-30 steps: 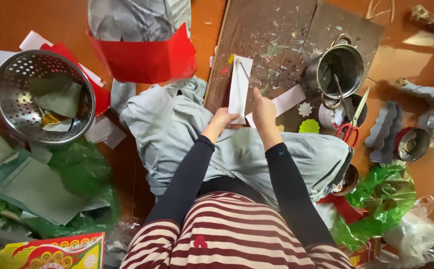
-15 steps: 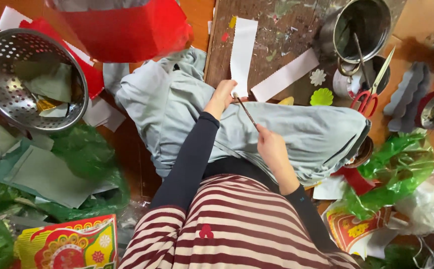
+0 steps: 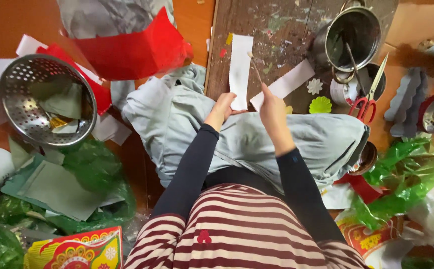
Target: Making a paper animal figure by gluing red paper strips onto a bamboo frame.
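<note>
My left hand point(image 3: 221, 109) pinches the lower end of a white paper strip point(image 3: 240, 67) that lies on a paint-spattered board point(image 3: 271, 25). In my right hand point(image 3: 272, 107) is a thin stick point(image 3: 255, 67), maybe a brush, with its tip over the strip's upper right edge. A second white strip point(image 3: 289, 80) lies slanted just to the right of that hand. Both hands work above my lap, which a pale grey cloth point(image 3: 177, 119) covers.
A steel pot point(image 3: 352, 31) with a stick in it stands at the upper right, with red-handled scissors point(image 3: 368, 99) and paper flowers point(image 3: 319, 104) below it. A metal colander point(image 3: 42, 99) with paper scraps is at the left. Red paper point(image 3: 132, 50), green plastic bags point(image 3: 406, 174) and grey cut-outs point(image 3: 409, 102) lie around.
My right hand has come back up from my lap to the board and now holds the stick's tip at the white strip. The left hand has stayed on the strip.
</note>
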